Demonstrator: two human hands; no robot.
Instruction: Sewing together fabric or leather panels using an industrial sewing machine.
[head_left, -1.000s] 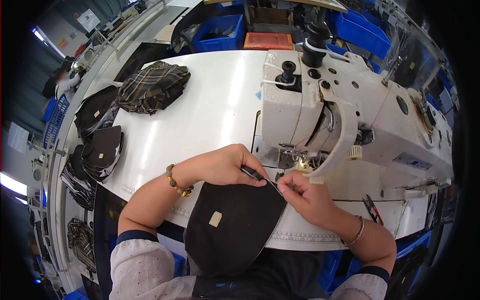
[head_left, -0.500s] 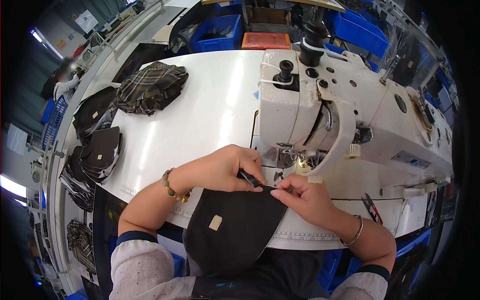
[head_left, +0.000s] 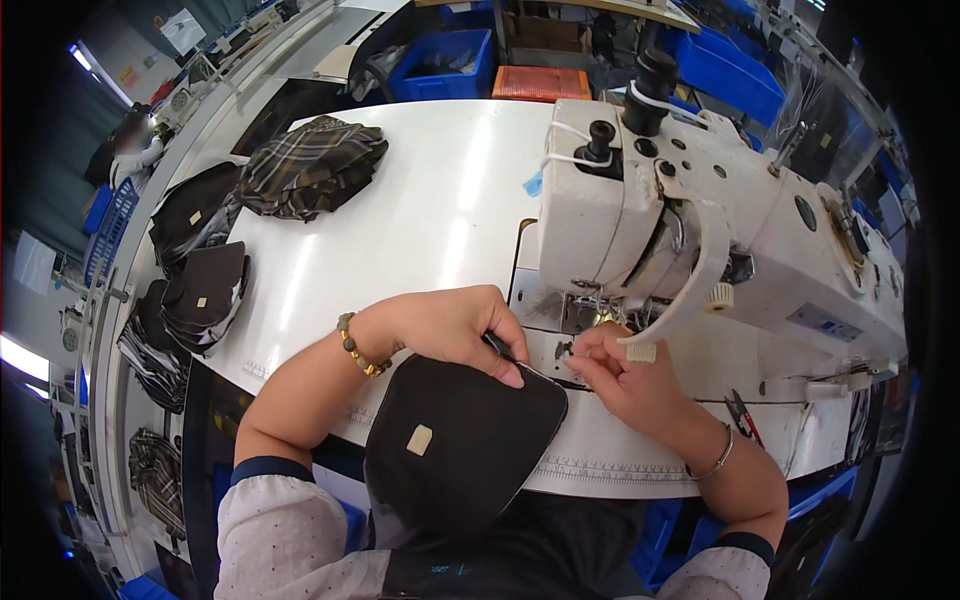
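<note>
The left hand [head_left: 455,325] still pinches the black panel [head_left: 475,430] near one o'clock, while the right hand [head_left: 640,385], whether pinching anything I cannot tell, has come off toward two.

Open worktop [head_left: 440,230] at upper centre, sewing machine [head_left: 690,220] blocking upper right, plaid bundle [head_left: 312,170] upper left, dark panel [head_left: 470,440] lower centre

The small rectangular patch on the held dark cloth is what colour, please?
The small patch is cream, clearest in the head view.
</note>
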